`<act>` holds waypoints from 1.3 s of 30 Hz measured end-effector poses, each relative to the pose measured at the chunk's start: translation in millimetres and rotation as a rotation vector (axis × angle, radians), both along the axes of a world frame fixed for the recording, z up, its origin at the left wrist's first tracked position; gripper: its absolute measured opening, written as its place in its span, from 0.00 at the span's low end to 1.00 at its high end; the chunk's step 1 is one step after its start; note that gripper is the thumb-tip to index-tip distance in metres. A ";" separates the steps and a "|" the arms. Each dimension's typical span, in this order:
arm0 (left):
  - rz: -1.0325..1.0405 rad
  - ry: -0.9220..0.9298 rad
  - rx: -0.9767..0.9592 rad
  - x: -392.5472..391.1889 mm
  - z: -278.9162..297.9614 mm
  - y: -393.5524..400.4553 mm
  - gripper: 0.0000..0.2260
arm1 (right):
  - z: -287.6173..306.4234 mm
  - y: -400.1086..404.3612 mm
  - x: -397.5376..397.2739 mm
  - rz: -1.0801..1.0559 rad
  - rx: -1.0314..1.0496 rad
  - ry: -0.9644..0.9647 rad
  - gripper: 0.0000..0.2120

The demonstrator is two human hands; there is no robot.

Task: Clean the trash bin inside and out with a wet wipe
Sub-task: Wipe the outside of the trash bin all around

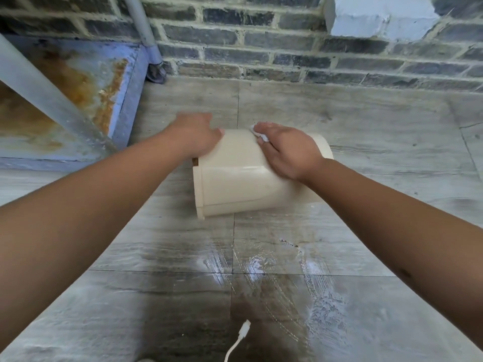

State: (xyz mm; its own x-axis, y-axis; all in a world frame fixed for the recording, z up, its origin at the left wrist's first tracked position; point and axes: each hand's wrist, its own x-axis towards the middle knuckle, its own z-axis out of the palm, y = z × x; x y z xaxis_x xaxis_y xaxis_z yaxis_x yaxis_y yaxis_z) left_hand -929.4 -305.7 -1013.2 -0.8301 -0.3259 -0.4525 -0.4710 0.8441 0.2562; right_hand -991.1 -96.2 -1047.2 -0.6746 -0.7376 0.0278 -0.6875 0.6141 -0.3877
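A cream plastic trash bin (235,178) lies on its side on the grey tiled floor (379,131), at the centre of the view. Its rimmed open end faces 9 o'clock and its closed base faces 3 o'clock; the inside cannot be seen.

The left hand (194,134) reaches in from 8 o'clock and rests on the bin's upper edge at the open end. Its fingers curl over the far side of the rim, so it is closed on the bin. The thumb tip lies on the top wall.

The right hand (285,150) comes in from 4 o'clock and lies palm-down on the bin's top wall toward the base end. Beneath its fingers is a white wet wipe (260,134), pressed flat against the plastic; only small corners of the wipe show at 11 o'clock of the hand. The fingers are extended rather than curled, holding the wipe by pressure against the bin.

At 12 o'clock a dark brick wall (261,43) meets the floor. A grey pipe (143,30) runs down the wall at 11 o'clock. At 9 to 10 o'clock lies a rust-stained blue metal surface (86,74), crossed by a slanted pale bar (47,95). At 6 o'clock a white cable (239,338) lies on the floor, whose tiles show a glossy streaked patch (287,278) near 5 o'clock.
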 end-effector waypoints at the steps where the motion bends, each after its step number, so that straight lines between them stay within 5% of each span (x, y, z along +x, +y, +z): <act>1: -0.109 0.018 -0.120 3.4 0.7 7.1 0.29 | 2.1 -4.6 -5.7 -0.010 0.015 -0.020 0.19; 6: -0.436 0.146 -0.357 18.5 -11.9 28.1 0.31 | 4.6 -13.4 -23.6 -0.022 0.069 -0.118 0.20; 22: -0.477 0.149 -0.335 -19.5 -18.3 5.3 0.28 | -37.0 28.4 36.6 0.387 -0.032 0.361 0.22; 27: -0.502 0.129 -0.369 -32.2 -9.8 2.2 0.28 | -50.7 60.7 61.5 0.550 0.053 0.184 0.23; 29: -0.517 0.227 -0.415 -33.2 -6.5 4.9 0.26 | -44.6 73.7 67.8 0.429 0.005 -0.003 0.21; 32: -0.555 0.300 -0.448 -23.2 -7.7 13.3 0.26 | -6.7 73.8 61.9 -0.154 -0.490 -0.321 0.14; 35: -0.568 0.291 -0.509 -9.8 -16.4 17.1 0.33 | 27.1 70.6 19.8 -0.639 -0.903 -0.349 0.18; 37: -0.570 0.308 -0.535 -8.2 -18.1 16.6 0.34 | 45.4 63.0 -8.5 -0.632 -0.879 -0.195 0.15; 39: -0.565 0.307 -0.523 -10.3 -17.3 16.4 0.34 | 40.6 51.1 -33.9 -0.482 -0.608 -0.097 0.17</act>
State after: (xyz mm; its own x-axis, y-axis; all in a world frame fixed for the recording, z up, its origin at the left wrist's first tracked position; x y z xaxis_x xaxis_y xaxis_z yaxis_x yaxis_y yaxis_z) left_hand -939.7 -289.3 -1030.5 -0.9938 0.0718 -0.0844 0.0866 0.9785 -0.1870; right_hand -1024.9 -45.0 -1006.6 -0.9368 -0.2365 0.2579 -0.3447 0.4966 -0.7966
